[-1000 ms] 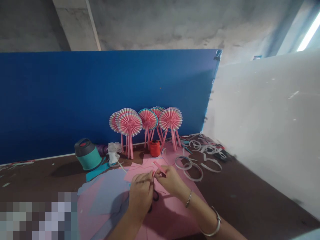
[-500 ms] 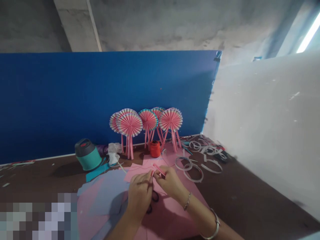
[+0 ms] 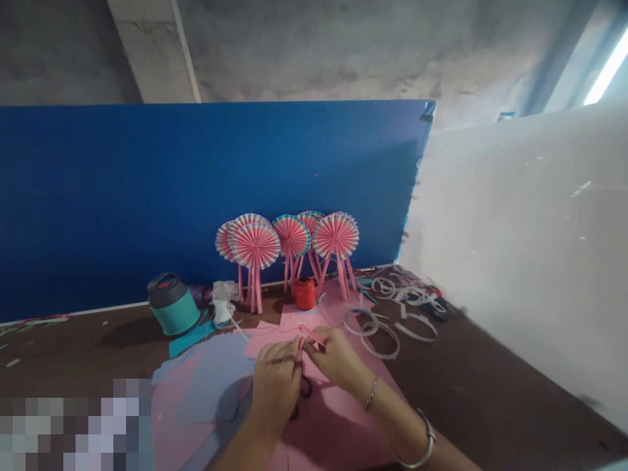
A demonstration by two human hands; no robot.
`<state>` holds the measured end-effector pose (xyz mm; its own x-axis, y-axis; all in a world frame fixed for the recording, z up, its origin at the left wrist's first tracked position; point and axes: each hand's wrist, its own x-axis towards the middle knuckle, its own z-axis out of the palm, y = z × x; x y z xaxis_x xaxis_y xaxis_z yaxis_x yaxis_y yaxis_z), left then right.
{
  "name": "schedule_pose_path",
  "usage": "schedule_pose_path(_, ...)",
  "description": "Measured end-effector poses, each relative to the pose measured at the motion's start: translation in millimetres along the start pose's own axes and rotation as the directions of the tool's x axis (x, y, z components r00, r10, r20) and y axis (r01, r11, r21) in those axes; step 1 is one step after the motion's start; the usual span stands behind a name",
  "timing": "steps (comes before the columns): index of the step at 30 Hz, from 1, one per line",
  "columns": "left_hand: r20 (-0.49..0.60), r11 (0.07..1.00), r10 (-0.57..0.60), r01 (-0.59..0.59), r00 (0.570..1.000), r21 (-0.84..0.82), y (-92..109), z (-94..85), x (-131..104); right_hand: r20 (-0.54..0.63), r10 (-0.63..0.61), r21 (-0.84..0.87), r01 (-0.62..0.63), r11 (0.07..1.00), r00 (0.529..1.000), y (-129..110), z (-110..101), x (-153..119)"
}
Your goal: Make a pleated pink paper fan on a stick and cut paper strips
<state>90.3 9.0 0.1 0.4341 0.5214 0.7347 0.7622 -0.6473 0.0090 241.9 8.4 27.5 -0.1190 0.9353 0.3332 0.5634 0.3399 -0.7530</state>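
A narrow folded pink paper strip (image 3: 311, 334) is pinched between my two hands above the pink paper sheets (image 3: 343, 418). My left hand (image 3: 277, 373) closes on its near end, fingers pressed together. From the right, my right hand (image 3: 339, 361) grips the same strip, its fingertips almost touching the left ones. Partly covered by my left hand, dark scissor handles (image 3: 307, 387) show on the paper. Just beyond the hands stands a red spool of thread (image 3: 305, 294), with a thin thread lying across the paper.
Several pink pleated paper fans (image 3: 255, 246) lean by the blue partition (image 3: 147, 196). A teal and grey container (image 3: 174, 307) and crumpled plastic (image 3: 224, 301) stand left. Curled white strips (image 3: 380, 341) lie right. Light blue sheets (image 3: 216, 379) lie left of my hands.
The hands stay together on the pink strip, with only slight finger movement. The strip's far end has tilted a little. Everything else looks the same.
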Motion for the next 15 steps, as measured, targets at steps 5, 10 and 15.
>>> schedule_pose_path(5, 0.016, 1.0, -0.024, 0.024, 1.0, 0.001, 3.0, 3.9, -0.9, -0.03, -0.014, 0.019, 0.015, 1.0, 0.999, 1.6, 1.5, -0.7)
schedule_pose_path(10, 0.045, 0.999, -0.045, 0.046, 0.998, -0.023, 4.3, 2.2, 0.5, -0.043, -0.011, 0.059, 0.014, 0.998, 0.999, 1.4, 3.1, -0.9)
schedule_pose_path(15, -0.001, 0.998, -0.035, 0.035, 0.999, -0.058, 5.4, 2.7, 0.2, -0.125, 0.017, 0.075, -0.008, 0.997, 0.992, -4.3, 6.8, -2.8)
